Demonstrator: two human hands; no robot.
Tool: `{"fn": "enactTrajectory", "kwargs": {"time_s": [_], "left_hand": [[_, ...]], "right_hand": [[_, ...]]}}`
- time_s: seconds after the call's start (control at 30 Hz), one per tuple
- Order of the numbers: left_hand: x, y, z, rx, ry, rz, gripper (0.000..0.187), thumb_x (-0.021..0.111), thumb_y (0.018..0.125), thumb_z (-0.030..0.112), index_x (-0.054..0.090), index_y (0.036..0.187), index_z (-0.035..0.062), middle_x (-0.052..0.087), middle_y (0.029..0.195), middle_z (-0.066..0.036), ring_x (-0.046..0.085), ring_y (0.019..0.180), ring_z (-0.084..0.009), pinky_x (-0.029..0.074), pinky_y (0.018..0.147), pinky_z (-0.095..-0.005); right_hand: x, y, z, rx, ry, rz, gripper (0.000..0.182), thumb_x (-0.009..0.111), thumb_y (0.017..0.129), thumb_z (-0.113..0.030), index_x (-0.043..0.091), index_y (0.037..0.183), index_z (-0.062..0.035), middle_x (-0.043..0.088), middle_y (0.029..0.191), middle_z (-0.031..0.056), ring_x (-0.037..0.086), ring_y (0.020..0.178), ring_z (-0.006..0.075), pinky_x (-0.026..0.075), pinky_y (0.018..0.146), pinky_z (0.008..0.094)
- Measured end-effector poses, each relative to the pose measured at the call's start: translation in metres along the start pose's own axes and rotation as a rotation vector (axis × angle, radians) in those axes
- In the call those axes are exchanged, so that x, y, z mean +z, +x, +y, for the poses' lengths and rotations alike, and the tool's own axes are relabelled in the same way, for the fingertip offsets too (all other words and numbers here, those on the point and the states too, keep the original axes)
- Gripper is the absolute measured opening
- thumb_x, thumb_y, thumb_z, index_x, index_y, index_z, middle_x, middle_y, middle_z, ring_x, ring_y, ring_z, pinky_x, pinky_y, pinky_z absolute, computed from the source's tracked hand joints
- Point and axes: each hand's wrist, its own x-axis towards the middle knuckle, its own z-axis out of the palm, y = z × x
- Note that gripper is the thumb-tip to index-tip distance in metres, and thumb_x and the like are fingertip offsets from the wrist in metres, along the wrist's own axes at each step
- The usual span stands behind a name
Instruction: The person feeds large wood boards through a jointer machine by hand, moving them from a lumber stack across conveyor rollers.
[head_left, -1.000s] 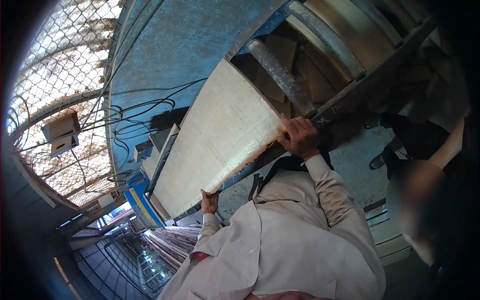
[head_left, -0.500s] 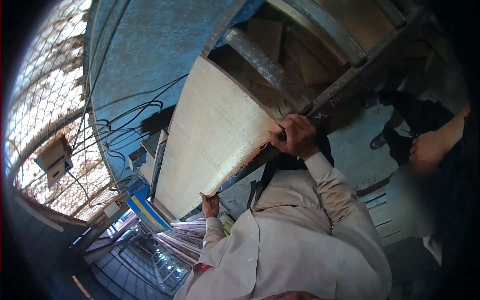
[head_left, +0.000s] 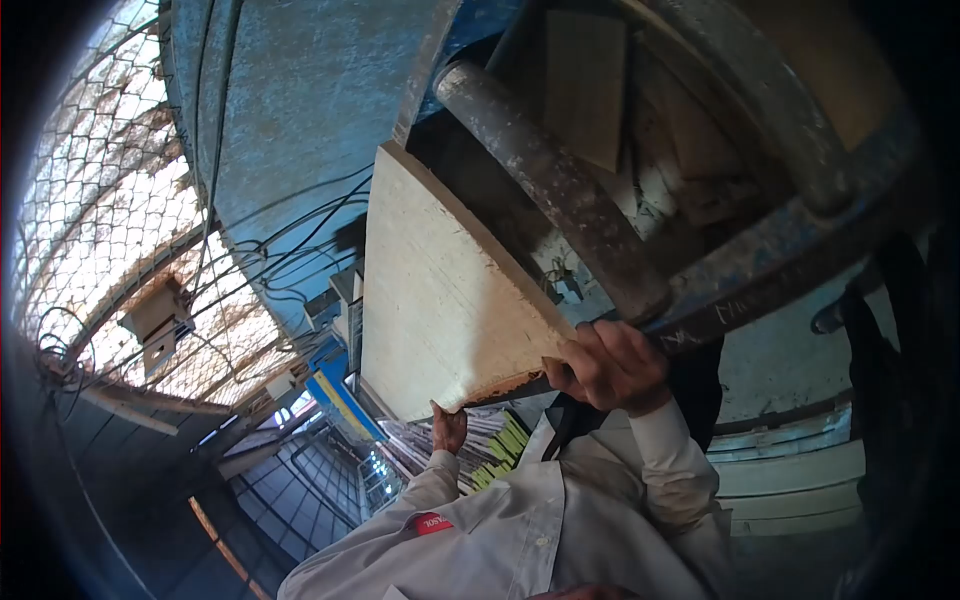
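Two grips on the sheet (head_left: 440,300): right hand (head_left: 610,365) pinches its corner just below the roller (head_left: 550,190), left hand (head_left: 448,425) clamps the edge farther from the roller. Risks: right fingers nipped at the roller; frayed edge splinters and the sheet skews.

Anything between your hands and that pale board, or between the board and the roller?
Nothing visible. The right hand and left hand grip the board directly at its near edge. Its far edge lies beside the grey roller; the dark gap there hides the rest.
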Motion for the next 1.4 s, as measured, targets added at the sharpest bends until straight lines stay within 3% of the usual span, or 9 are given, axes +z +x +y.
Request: {"fn": "enactTrajectory", "kwargs": {"time_s": [0.2,0.37,0.4,0.57,0.7,0.77,0.9,1.07,1.4], "left_hand": [[0.009,-0.009,0.004,-0.005,0.000,0.091,0.058,0.047,0.106,0.052,0.052,0.144,0.0087,0.058,0.144,-0.006,0.055,0.129,-0.0247,0.043,0.111,-0.0337],[-0.009,-0.001,0.002,-0.007,0.049,0.000,0.065,0.050,0.102,0.059,0.051,0.145,0.0096,0.055,0.146,-0.006,0.051,0.133,-0.0264,0.039,0.115,-0.0397],[-0.012,0.001,0.000,0.004,0.029,0.015,0.061,0.050,0.103,0.058,0.055,0.140,0.0104,0.061,0.136,-0.005,0.057,0.121,-0.0238,0.045,0.105,-0.0373],[-0.006,0.003,-0.001,-0.013,-0.015,-0.006,0.052,0.049,0.104,0.057,0.061,0.129,0.0136,0.066,0.117,0.001,0.058,0.101,-0.0169,0.046,0.085,-0.0320],[0.005,-0.010,0.001,-0.032,0.010,0.027,0.054,0.048,0.104,0.057,0.059,0.135,0.0134,0.066,0.128,-0.002,0.061,0.111,-0.0206,0.048,0.094,-0.0339],[-0.009,-0.001,0.000,-0.019,0.084,-0.025,0.070,0.040,0.106,0.059,0.038,0.155,0.0099,0.044,0.158,-0.007,0.041,0.144,-0.0264,0.031,0.121,-0.0388],[0.004,-0.009,0.002,-0.037,0.031,0.072,0.065,0.045,0.105,0.057,0.046,0.150,0.0098,0.051,0.152,-0.006,0.046,0.140,-0.0244,0.034,0.118,-0.0364],[-0.019,0.005,0.002,-0.020,0.019,-0.034,0.059,0.051,0.103,0.056,0.054,0.141,0.0111,0.061,0.138,-0.004,0.056,0.126,-0.0213,0.045,0.107,-0.0330],[-0.020,0.007,0.004,0.001,0.054,-0.034,0.061,0.050,0.102,0.059,0.055,0.140,0.0117,0.062,0.138,-0.002,0.057,0.123,-0.0202,0.041,0.108,-0.0332]], "right_hand": [[0.000,0.004,-0.001,-0.011,-0.044,-0.026,0.036,0.067,0.092,-0.034,0.066,0.120,-0.0117,0.073,0.088,0.0008,0.066,0.085,0.0152,0.049,0.084,0.0294],[-0.005,0.011,-0.005,0.011,-0.084,-0.069,0.036,0.065,0.093,-0.038,0.070,0.116,-0.0112,0.074,0.091,-0.0012,0.066,0.087,0.0153,0.051,0.084,0.0307],[-0.005,0.012,-0.005,0.017,-0.097,-0.076,0.036,0.063,0.094,-0.038,0.071,0.116,-0.0108,0.074,0.090,-0.0016,0.065,0.087,0.0151,0.051,0.083,0.0305],[-0.004,0.011,-0.007,0.015,-0.105,-0.091,0.035,0.062,0.094,-0.039,0.072,0.113,-0.0107,0.073,0.084,-0.0025,0.064,0.087,0.0149,0.050,0.082,0.0306],[-0.005,0.009,-0.006,0.020,-0.091,-0.105,0.037,0.064,0.092,-0.036,0.074,0.115,-0.0093,0.071,0.087,-0.0020,0.064,0.087,0.0146,0.050,0.084,0.0292],[-0.004,0.008,-0.006,0.024,-0.093,-0.096,0.036,0.065,0.092,-0.036,0.074,0.114,-0.0097,0.071,0.086,-0.0023,0.064,0.087,0.0143,0.050,0.084,0.0291],[-0.002,0.008,-0.004,0.025,-0.065,-0.049,0.031,0.068,0.092,-0.039,0.067,0.109,-0.0126,0.070,0.080,-0.0032,0.064,0.085,0.0152,0.049,0.082,0.0302],[0.006,-0.003,-0.003,0.058,-0.024,0.006,0.026,0.068,0.091,-0.035,0.059,0.108,-0.0167,0.070,0.084,-0.0039,0.065,0.088,0.0148,0.046,0.089,0.0301],[0.000,-0.004,0.000,0.001,-0.046,-0.048,0.032,0.071,0.089,-0.038,0.054,0.109,-0.0196,0.070,0.087,-0.0030,0.063,0.089,0.0147,0.048,0.086,0.0302]]}}
